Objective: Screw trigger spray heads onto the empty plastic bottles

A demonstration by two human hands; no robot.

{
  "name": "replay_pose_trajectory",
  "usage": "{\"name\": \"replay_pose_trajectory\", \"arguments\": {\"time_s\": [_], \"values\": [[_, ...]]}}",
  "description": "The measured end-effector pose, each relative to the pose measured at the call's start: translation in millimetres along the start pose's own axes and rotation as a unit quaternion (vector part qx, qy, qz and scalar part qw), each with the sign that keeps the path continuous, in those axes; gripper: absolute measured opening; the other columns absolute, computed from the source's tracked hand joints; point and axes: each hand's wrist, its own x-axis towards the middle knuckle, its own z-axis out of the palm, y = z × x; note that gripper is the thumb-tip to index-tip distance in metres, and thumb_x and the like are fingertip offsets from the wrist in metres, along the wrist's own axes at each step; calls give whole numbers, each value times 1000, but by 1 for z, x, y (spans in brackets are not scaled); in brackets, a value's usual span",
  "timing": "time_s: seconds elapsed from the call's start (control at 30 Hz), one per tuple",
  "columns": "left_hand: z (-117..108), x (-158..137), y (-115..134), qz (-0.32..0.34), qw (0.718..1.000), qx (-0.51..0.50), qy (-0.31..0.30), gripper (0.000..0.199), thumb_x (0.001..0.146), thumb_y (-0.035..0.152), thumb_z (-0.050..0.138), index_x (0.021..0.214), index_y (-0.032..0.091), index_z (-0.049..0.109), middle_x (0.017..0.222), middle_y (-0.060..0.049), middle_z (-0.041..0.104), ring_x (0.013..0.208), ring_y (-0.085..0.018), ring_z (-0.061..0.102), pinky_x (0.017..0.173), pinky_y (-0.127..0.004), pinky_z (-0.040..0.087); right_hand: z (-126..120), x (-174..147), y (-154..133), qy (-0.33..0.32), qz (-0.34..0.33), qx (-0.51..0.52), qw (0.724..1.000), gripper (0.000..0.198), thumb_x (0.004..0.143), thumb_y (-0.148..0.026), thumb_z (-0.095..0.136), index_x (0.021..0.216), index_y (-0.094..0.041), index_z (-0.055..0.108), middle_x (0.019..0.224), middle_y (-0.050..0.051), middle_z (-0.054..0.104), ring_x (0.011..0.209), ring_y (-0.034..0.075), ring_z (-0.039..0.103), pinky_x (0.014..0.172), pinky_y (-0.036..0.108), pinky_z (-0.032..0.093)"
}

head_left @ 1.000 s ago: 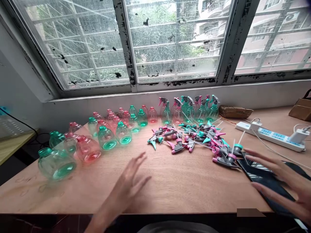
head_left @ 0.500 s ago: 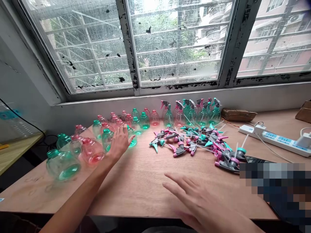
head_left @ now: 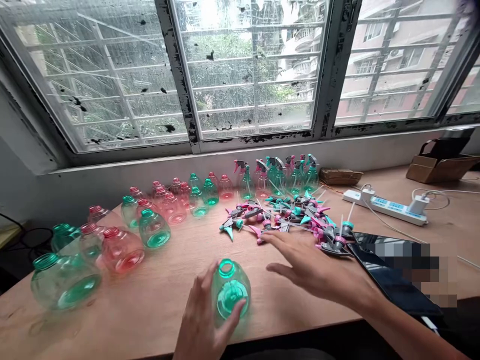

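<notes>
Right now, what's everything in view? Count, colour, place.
Green bottle: one, green, table front
Bottles without heads: roughly twenty, green and pink, left and back
Bottles with heads: about eight, green and pink, back
Spray heads: many, pink/teal/grey, mid-table pile
Power strip: one, white, right
Dark device: one, black, right, partly pixelated
Parcel: one, brown, back
Carton: one, brown, far right
Window: one, grey-framed, behind
Table: one, wood-coloured, beneath
Left hand: one, bare, around green bottle
Right hand: one, bare, near spray heads

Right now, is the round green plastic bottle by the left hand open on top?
Open: the round green plastic bottle has no cap, and its bare neck shows a hole.
</notes>
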Motion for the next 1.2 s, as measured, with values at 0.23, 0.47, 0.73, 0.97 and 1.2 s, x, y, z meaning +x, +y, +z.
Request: {"name": "replay_pose_trajectory", "arguments": {"time_s": [0.23,0.47,0.73,0.97,1.2], "values": [[16,3,-7,-32,991,-93,-88,80,92,42,61,153,36,10,156,-12,38,145,-40,33,117,-65,28,5,45,56,44,32,-54,997,32,97,-16,53,127,-13,62,132,23,64,125,39,58,101,59,48],[22,7,-25,-108,957,-219,-157,87,88,50,66,155,26,17,162,-14,32,151,-36,26,123,-55,26,63,133,22,17,-102,-61,993,27,97,-29,63,123,-20,63,129,9,65,108,27,67,91,49,56],[9,10,-11,-139,940,-265,-167,85,87,46,69,156,27,22,162,-12,34,150,-34,28,124,-53,25,97,168,22,45,-67,-47,996,30,96,-28,64,124,-18,61,127,9,65,104,27,68,86,48,58],[8,11,-8,-136,935,-286,-161,80,87,42,71,154,29,28,163,-7,34,151,-34,26,125,-51,23,62,138,-3,123,-124,139,975,53,92,-9,63,142,-18,46,133,14,61,118,28,62,100,48,53],[-1,13,0,-102,954,-251,-130,74,80,39,79,144,42,40,147,-3,48,141,-33,40,118,-50,33,-12,65,-25,305,-79,486,815,44,101,-24,50,143,-34,42,137,6,63,120,26,64,93,49,61]]}}
